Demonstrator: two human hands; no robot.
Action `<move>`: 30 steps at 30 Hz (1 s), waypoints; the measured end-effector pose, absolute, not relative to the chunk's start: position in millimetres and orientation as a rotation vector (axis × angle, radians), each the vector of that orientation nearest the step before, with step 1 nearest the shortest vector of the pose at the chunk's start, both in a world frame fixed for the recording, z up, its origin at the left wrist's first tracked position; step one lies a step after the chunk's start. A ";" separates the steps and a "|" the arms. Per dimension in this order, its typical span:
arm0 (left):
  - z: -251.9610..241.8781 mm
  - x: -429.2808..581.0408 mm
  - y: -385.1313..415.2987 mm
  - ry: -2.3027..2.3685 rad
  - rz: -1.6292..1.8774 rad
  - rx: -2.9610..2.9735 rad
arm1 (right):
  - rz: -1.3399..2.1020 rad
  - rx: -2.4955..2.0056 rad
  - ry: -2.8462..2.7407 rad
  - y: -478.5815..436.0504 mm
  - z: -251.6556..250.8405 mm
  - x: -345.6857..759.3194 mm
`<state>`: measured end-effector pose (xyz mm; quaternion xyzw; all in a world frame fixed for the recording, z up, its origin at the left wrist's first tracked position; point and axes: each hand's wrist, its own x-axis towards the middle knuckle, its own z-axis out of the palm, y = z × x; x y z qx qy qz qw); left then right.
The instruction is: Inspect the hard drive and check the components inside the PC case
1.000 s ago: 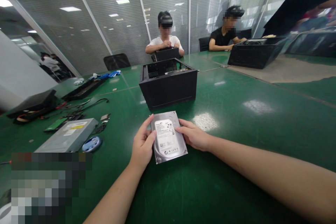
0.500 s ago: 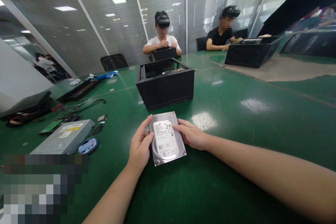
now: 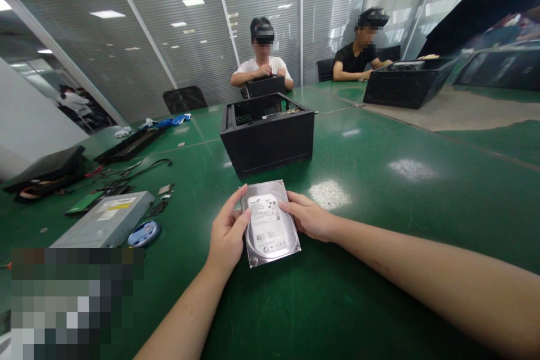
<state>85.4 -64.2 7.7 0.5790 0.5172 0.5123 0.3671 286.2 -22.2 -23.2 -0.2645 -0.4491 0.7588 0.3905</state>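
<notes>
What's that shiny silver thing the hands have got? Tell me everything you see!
It looks like a hard drive: a flat, metallic-looking rectangle with a big white label whose tiny print is hard to read. It's face up, slightly turned, its far end towards the black case. The left hand and right hand grip its sides, thumbs on top. I can't tell whether it touches the green table.

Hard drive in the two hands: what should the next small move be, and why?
I'd probably ease the hard drive slightly away from the black computer case, keeping both hands on it. The case stands just beyond the drive's far end, leaving little visible room there, while the left hand and right hand grip opposite sides, so it should move steadily.
</notes>
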 end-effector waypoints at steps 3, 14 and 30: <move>7.7 86.3 -64.0 1.299 1.327 1.445 | 1.928 -0.672 -1.155 -21.7 -24.3 286.6; 8.4 88.2 -63.0 1.278 1.340 1.371 | 1.885 -0.698 -1.224 -20.5 -28.3 287.0; 8.4 87.6 -62.2 1.274 1.307 1.393 | 1.934 -0.733 -1.203 -21.3 -23.3 286.5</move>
